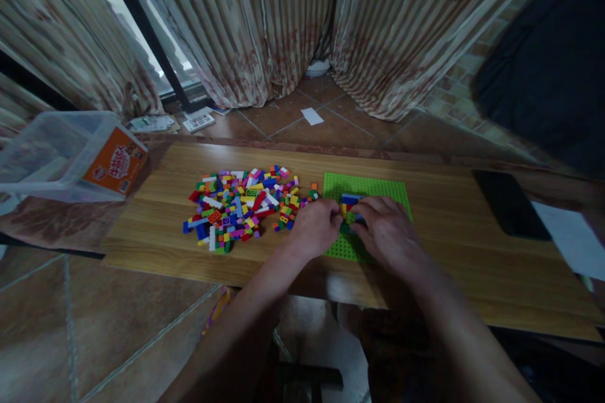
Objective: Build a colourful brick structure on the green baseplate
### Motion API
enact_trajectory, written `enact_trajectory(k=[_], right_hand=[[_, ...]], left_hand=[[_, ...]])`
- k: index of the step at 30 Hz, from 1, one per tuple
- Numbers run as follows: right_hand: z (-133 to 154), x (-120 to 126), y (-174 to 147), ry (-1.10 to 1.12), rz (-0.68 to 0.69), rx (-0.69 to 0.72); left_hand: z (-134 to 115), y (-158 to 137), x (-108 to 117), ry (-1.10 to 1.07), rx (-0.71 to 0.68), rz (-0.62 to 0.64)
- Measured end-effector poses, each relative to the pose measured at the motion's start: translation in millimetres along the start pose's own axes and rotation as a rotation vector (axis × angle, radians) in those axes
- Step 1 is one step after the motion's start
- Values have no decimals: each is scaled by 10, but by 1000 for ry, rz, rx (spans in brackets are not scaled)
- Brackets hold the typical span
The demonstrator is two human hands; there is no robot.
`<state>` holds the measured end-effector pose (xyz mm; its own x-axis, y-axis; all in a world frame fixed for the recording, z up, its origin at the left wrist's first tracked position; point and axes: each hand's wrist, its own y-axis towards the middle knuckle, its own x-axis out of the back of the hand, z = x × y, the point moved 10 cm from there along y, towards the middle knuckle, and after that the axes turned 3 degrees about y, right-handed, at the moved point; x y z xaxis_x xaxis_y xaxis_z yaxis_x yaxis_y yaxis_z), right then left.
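A small build of toy bricks [350, 200] in blue, red, yellow and green stands on the bright green studded baseplate [368, 185]. My left hand [317, 227] is closed at the left side of the build, its thumb and fingertips pinched together; whatever they hold is hidden. From the right, my right hand [388, 232] curls its fingers around the build and touches it, covering part of the bricks. To the left of the plate lies a spread pile of loose toy bricks [239, 204] in many colours.
The wooden table [439, 264] runs across the view. A black phone or tablet-like slab [510, 204] and white paper [570, 236] lie at its right. A clear plastic bin [61, 157] with an orange label stands at the left. Patterned curtains [236, 25] hang behind.
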<state>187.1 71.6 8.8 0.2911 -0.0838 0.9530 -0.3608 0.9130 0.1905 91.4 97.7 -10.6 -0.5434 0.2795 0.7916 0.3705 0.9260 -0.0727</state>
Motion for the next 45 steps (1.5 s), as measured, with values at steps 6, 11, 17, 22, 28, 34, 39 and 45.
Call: enact_trajectory(k=[6, 11, 17, 22, 28, 34, 39, 45], right_hand=[[10, -29, 46, -74, 52, 13], [6, -47, 38, -84, 61, 17], [-46, -47, 8, 32, 6, 14], [-62, -39, -21, 90, -42, 5], [-32, -74, -11, 32, -28, 9], [18, -98, 36, -76, 6, -36], [20, -55, 35, 32, -74, -71], [-276, 118, -77, 298, -215, -171]], left_hand=[[-5, 2, -27, 51, 15, -20], [-3, -18, -16, 157, 49, -108], [-11, -29, -27, 188, 33, -127], [-39, -38, -49, 221, 9, -138], [-43, -42, -70, 219, 16, -120], [-53, -41, -59, 221, 23, -128], [-49, -49, -55, 220, 36, -125], [-53, -49, -50, 184, 15, -128]])
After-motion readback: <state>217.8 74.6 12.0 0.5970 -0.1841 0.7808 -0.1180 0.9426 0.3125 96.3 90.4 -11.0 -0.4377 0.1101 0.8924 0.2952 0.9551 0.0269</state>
